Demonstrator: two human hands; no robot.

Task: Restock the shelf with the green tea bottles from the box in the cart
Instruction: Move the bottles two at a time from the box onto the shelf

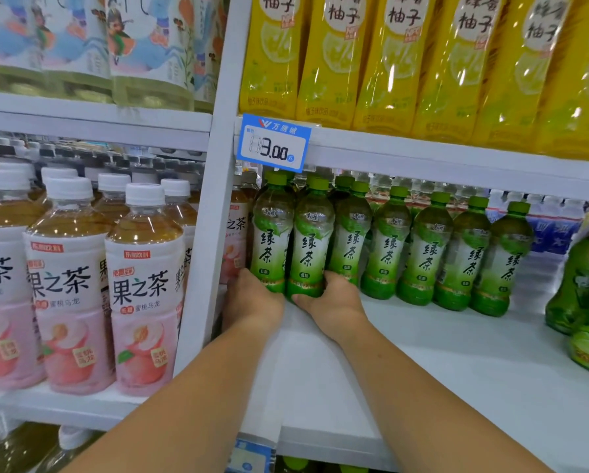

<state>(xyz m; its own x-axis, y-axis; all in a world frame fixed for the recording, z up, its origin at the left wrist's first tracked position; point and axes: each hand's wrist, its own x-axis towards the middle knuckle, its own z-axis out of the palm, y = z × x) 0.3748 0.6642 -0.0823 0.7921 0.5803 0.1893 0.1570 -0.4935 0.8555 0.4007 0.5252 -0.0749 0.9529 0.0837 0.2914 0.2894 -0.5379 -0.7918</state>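
Bright, even shop light; wide-angle view.
Glare streaks the glossy yellow plastic drink bottles [423, 63]; frame edges bend and blur.

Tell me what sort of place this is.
Most likely a shop's drinks aisle: white shelves hold rows of green tea bottles and peach tea bottles, and a blue price tag reading 3.00 hangs on the shelf edge.

The green tea bottles [306, 247] carry 绿茶 down their labels. A blue price tag [273, 143] on the shelf edge [423, 155] reads 3.00. The yellow bottles [395, 63] show 柚子, and the pink-labelled bottles [143, 288] read 果之茶 and 蜜桃乌龙.
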